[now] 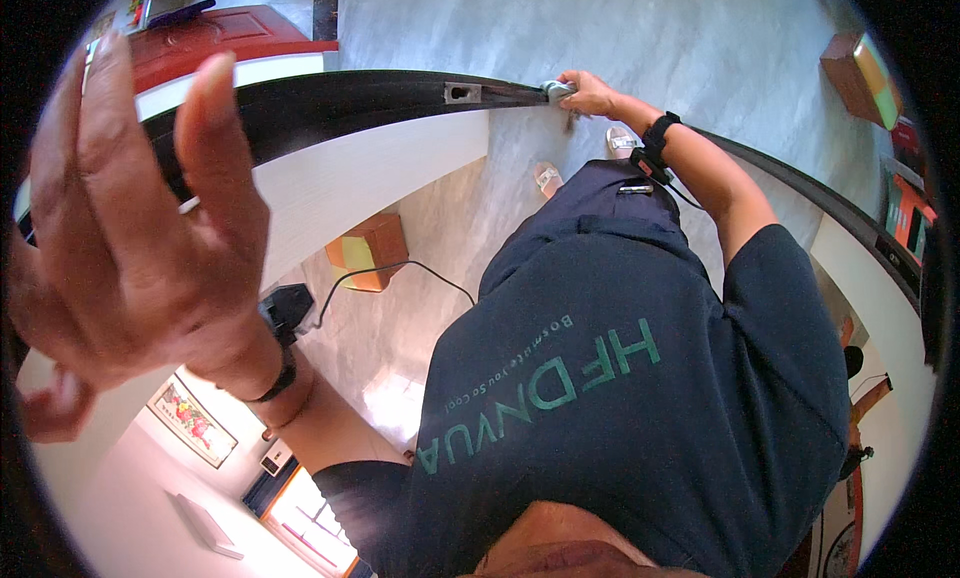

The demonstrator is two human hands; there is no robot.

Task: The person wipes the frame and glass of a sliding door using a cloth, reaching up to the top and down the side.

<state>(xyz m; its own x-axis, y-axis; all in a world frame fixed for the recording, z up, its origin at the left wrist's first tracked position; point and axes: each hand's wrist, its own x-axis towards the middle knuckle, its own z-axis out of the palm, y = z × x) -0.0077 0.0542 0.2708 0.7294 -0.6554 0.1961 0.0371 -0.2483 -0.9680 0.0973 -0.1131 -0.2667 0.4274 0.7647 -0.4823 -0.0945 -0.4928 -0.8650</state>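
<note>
My left hand (150, 225) is raised close to the camera at the left, fingers apart, with nothing visible in it. It covers part of a long black frame or door edge (337, 102), which looks bent by the lens. Whether that hand touches the frame I cannot tell. My right hand (592, 96) grips a light crumpled cloth (557, 90) against the narrow part of the black edge. A metal plate with a dark opening (463, 93) is set in the edge, left of the cloth. Each of my wrists bears a strapped device with a cable.
My sandalled feet (547, 177) stand on the grey floor (600, 23), below the edge. One brown patchwork box or stool (386, 252) is at centre left, another (862, 79) at upper right. A red panelled surface (225, 34) lies upper left. A framed flower picture (193, 420) hangs lower left.
</note>
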